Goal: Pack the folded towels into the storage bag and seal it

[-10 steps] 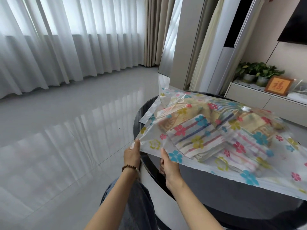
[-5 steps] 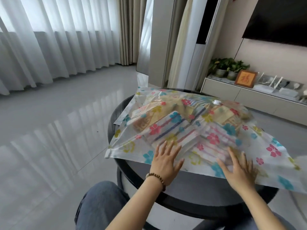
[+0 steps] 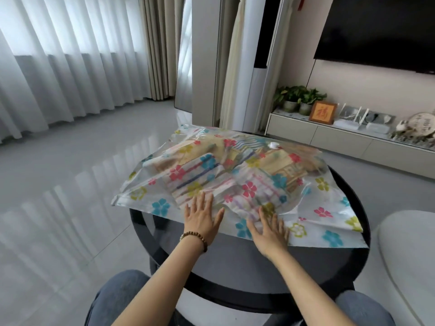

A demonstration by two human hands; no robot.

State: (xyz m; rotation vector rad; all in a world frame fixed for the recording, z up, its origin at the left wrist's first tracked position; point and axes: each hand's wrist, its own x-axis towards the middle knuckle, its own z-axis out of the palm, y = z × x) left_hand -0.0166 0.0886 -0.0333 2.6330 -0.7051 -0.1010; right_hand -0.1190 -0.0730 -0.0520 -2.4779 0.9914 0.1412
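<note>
I see my left hand and right hand pressing, fingers spread flat, on the towel-filled storage bag lying on the bench.

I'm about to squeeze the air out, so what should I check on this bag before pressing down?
1. Towels all inside the storage bag: ok.
2. Bag resting on the table: ok, though its left corner overhangs the rim.
3. Left hand and right hand flat on the bag, fingers straight: ok.
4. Opening sealed along its whole length: cannot tell.
5. White valve clear of both hands: ok; open or capped, cannot tell.
</note>
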